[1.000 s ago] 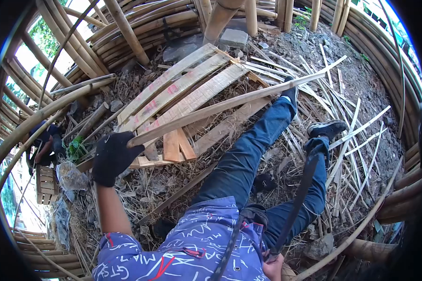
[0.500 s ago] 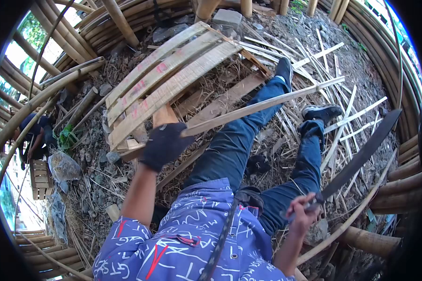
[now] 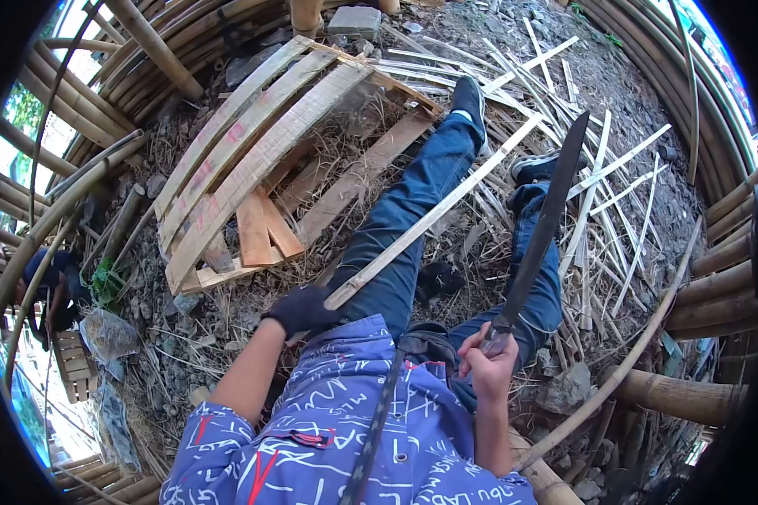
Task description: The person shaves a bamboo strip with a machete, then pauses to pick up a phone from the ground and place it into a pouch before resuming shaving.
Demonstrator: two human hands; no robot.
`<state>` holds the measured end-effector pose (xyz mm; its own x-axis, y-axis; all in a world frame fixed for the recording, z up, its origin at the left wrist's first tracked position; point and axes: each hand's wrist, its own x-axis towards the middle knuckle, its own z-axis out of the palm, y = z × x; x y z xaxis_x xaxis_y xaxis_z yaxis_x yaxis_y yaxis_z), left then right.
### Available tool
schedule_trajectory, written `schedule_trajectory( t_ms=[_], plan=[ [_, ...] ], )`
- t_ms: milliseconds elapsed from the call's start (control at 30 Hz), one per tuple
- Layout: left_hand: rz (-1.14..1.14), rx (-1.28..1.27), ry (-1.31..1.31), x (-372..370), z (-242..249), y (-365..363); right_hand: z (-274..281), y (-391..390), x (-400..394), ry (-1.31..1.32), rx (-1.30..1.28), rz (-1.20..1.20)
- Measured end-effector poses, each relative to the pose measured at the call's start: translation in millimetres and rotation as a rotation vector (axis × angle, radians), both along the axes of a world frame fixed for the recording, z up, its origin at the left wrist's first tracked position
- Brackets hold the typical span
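Note:
My left hand, in a dark glove, is closed around the near end of a long split-bamboo strip. The strip slants up and right across my leg, its far end over the ground. My bare right hand grips the handle of a machete. Its long dark blade points up and slightly right, in front of my other leg and apart from the strip. Beyond my left hand sits a slatted wooden pallet, with short boards at its near side.
Several pale bamboo strips lie scattered around my feet. A concrete block is at the back. Bamboo poles border the right side. At far left another person bends near a slatted crate; a plastic bag lies beside it.
My left hand has come down toward my lap with the bamboo strip, which now slants more steeply. My right hand has moved left and the machete blade stands more upright. The view has shifted.

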<state>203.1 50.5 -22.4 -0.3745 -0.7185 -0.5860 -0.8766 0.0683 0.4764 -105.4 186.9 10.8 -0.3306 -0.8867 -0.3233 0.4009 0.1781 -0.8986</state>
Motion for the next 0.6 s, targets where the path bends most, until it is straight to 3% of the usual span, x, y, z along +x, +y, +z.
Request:
schedule_trajectory(
  t_ms=[33,200,300,400,467,600],
  plan=[
    [-0.052,0.168,-0.092,7,8,-2,0,0,0,-0.013,0.023,0.003],
    [-0.022,0.396,-0.089,46,-5,7,-5,-2,-1,0.005,0.088,0.027],
    [0.167,0.503,0.117,54,0,10,-7,-6,1,0.058,0.110,0.062],
    [0.290,0.329,0.085,63,5,1,-11,-13,3,0.108,0.136,0.171],
    [-0.016,-0.176,0.052,74,4,-8,-9,-17,11,0.163,0.167,0.260],
    [0.057,-0.396,0.033,42,80,-15,-6,-31,25,0.159,0.220,0.420]
  ],
)
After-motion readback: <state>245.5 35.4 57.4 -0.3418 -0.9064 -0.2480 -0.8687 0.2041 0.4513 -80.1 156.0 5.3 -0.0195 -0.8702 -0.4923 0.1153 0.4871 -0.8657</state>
